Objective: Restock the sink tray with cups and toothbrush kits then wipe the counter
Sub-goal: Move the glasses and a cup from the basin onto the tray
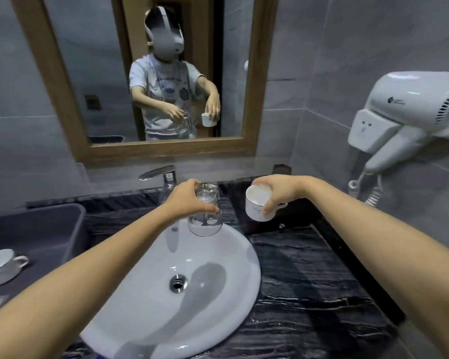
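Observation:
My left hand (186, 199) grips a clear glass tumbler (205, 216) from above, holding it in the air over the back rim of the white sink (166, 294). My right hand (275, 193) holds a white ceramic cup (257, 206) with a handle, tilted with its mouth toward me, above the dark tray (290, 218) at the back right of the counter. A second white cup (2, 265) sits in the grey tub (49, 229) at the left.
The chrome faucet (163, 176) stands behind the sink. Black marble counter (309, 281) stretches to the right. A white wall hair dryer (410, 112) with a coiled cord hangs at the right. A wood-framed mirror (145, 73) is ahead.

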{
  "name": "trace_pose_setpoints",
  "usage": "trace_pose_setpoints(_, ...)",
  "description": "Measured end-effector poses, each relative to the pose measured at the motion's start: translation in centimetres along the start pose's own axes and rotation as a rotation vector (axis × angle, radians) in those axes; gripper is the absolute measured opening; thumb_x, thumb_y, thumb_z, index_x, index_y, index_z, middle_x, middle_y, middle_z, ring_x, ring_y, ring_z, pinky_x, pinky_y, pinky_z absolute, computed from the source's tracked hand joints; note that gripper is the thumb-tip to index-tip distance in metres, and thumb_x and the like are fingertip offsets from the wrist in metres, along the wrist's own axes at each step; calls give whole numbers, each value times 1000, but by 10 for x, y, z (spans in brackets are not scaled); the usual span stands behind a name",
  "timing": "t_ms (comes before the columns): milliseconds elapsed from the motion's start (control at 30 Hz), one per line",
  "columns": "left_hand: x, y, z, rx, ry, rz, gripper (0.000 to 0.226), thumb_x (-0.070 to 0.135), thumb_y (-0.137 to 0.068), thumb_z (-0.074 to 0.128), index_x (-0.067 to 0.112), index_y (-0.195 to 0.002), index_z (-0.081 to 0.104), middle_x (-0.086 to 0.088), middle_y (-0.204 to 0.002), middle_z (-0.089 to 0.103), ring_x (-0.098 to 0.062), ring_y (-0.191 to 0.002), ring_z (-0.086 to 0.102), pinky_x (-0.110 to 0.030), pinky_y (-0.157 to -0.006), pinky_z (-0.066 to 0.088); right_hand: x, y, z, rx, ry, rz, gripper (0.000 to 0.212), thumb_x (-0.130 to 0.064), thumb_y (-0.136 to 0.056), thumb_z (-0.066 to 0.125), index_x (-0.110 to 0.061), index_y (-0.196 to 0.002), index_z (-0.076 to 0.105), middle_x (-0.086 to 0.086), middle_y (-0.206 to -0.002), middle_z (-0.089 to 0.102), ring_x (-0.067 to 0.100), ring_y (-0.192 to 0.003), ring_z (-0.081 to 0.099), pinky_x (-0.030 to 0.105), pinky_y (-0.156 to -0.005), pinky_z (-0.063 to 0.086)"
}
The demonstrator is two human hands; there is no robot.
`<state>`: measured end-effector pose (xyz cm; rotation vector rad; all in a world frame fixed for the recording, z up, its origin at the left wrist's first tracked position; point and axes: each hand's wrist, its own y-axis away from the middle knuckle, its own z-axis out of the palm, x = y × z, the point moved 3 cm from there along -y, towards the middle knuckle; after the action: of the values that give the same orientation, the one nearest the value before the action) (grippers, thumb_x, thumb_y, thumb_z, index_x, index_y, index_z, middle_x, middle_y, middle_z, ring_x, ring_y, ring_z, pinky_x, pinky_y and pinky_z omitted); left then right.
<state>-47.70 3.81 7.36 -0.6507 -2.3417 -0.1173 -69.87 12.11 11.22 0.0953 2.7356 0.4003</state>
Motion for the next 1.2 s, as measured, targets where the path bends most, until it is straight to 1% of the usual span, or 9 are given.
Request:
trace_pose_setpoints(167, 17, -33, 38, -28, 21, -15, 90, 41, -55, 84, 8, -129, 43, -9, -133, 53, -23, -118, 51, -25, -83, 37, 49, 2, 3, 19, -27, 17, 49, -20, -67, 76, -25, -107, 48, 1, -117, 52, 24, -107, 53, 43, -89, 51)
trace_pose_setpoints(367, 30, -84, 71, -56, 31, -3, 89, 35, -57, 85, 4, -129, 43, -12, -131, 53, -26, -117, 52, -27, -85, 39, 93, -9, 11, 39, -86, 69, 54, -28, -60, 75, -28, -106, 46, 5, -120, 40, 30, -109, 50, 48, -88, 53)
trace_pose_setpoints(467, 34, -113, 89, -57, 63, -17, 85, 34, -55, 86, 5, -125, 47, -10, -122, 58, -20, -101, 54, -28, -80, 42, 113, -24, 17, 72, -108, 95, 62, -26, -65, 77, -24, -118, 47, 5, -124, 41, 28, -114, 48, 44, -96, 47)
trace_pose_setpoints(600, 38, -155, 114, -45, 76, -6, 74, 32, -56, 86, 4, -116, 53, -7, -110, 60, -17, -87, 52, -27, -72, 41, 137, -44, 27, 145, -186, 154, 93, -27, -68, 78, -15, -144, 27, 5, -140, 34, 24, -125, 40, 31, -101, 37)
trace_pose_setpoints(733, 38, -198, 136, -34, 85, 12, 76, 31, -57, 86, 3, -119, 52, -10, -112, 59, -24, -100, 57, -28, -74, 42, 159, -60, 39, 206, -242, 191, 94, -29, -67, 78, -18, -145, 25, 0, -143, 32, 20, -126, 39, 26, -95, 35)
trace_pose_setpoints(867, 34, -231, 154, -21, 96, 2, 79, 32, -57, 86, 3, -122, 51, -12, -119, 58, -22, -100, 57, -26, -75, 42, 174, -71, 49, 273, -301, 233, 94, -29, -67, 77, -18, -145, 26, 0, -144, 31, 19, -128, 37, 25, -97, 34)
trace_pose_setpoints(933, 32, -244, 161, -22, 111, -10, 78, 32, -57, 86, 4, -121, 52, -11, -119, 58, -22, -99, 58, -23, -69, 46, 180, -76, 54, 300, -313, 258, 94, -29, -67, 77, -17, -145, 25, 1, -145, 31, 20, -129, 37, 26, -99, 34)
trace_pose_setpoints(1033, 30, -255, 169, -28, 141, -21, 80, 30, -59, 86, 5, -125, 49, -9, -122, 56, -16, -94, 55, -12, -46, 44, 185, -81, 55, 328, -319, 278, 95, -28, -67, 77, -16, -146, 25, 3, -146, 31, 21, -130, 36, 26, -99, 32)
trace_pose_setpoints(1200, 24, -266, 184, -62, 187, -44, 82, 28, -61, 85, 7, -130, 45, -9, -128, 52, -17, -102, 52, -13, -37, 44, 191, -88, 56, 360, -337, 274, 94, -29, -69, 77, -16, -146, 26, 4, -146, 32, 20, -132, 36, 22, -96, 29)
